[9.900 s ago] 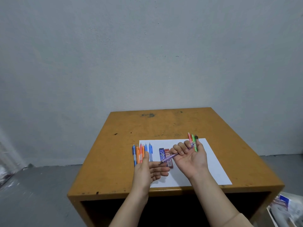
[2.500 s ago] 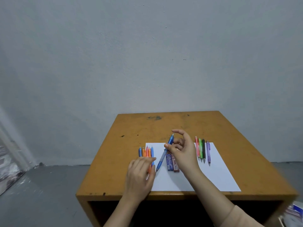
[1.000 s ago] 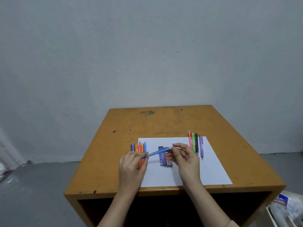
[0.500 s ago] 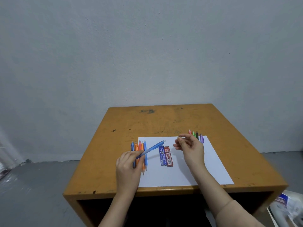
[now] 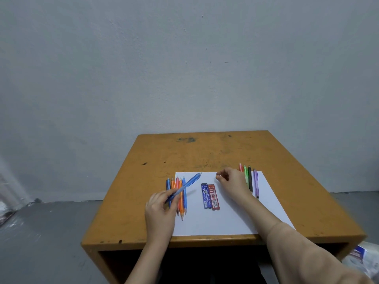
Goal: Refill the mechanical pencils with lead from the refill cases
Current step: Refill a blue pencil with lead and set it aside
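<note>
Paper (image 5: pixel 225 222) covers the near part of the table (image 5: pixel 205 152), I think to keep small parts easy to see. Just beyond my left grip (image 5: pixel 162 210) five pencils (image 5: pixel 178 193) lie side by side, probably those waiting for lead. The left grip is closed around the lower part of the blue pencil (image 5: pixel 185 185). It holds the pencil lifted and tilted, with the back end pointing away and toward the other grip. I judge this presents the opening for loading. Between both grips the blue refill case (image 5: pixel 205 195) and the red refill case (image 5: pixel 213 196) lie flat and touching, in reach of either. My right grip (image 5: pixel 233 182) hovers beyond the cases, narrow, with thumb and forefinger pinching a small pale piece (image 5: pixel 218 177). It is perhaps the pencil's cap, but too small to be sure. Just right of this grip four pencils (image 5: pixel 249 179) lie together, partly hidden by it, probably the finished ones. Both cases lie untouched, so taking one seems the next step.
</note>
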The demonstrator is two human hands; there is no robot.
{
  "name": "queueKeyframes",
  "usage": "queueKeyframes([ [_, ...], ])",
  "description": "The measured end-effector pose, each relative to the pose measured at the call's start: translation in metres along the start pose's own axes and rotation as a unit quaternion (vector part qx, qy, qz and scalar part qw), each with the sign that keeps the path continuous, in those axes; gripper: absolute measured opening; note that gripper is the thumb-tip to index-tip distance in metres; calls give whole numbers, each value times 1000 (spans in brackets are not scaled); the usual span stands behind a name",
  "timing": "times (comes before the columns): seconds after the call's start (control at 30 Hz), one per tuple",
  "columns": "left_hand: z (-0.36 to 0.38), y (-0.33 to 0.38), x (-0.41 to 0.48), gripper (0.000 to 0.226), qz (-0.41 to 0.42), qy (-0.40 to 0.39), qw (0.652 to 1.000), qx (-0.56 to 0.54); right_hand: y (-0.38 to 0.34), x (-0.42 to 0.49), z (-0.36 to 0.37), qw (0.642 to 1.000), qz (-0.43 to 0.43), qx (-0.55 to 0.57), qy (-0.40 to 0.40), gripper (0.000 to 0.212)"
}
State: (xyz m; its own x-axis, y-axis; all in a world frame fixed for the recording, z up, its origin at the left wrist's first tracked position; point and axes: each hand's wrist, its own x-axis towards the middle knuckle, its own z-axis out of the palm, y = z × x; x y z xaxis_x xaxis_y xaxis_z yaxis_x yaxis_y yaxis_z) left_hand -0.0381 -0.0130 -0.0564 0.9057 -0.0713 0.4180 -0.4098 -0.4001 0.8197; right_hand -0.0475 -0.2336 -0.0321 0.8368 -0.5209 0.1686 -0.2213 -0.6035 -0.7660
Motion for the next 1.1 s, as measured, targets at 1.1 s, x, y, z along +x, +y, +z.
queueKeyframes([
  [1.1,-1,2,0,25,-3,-18,1000,25,-21,-23,-14,986,-42,158,-34,20],
])
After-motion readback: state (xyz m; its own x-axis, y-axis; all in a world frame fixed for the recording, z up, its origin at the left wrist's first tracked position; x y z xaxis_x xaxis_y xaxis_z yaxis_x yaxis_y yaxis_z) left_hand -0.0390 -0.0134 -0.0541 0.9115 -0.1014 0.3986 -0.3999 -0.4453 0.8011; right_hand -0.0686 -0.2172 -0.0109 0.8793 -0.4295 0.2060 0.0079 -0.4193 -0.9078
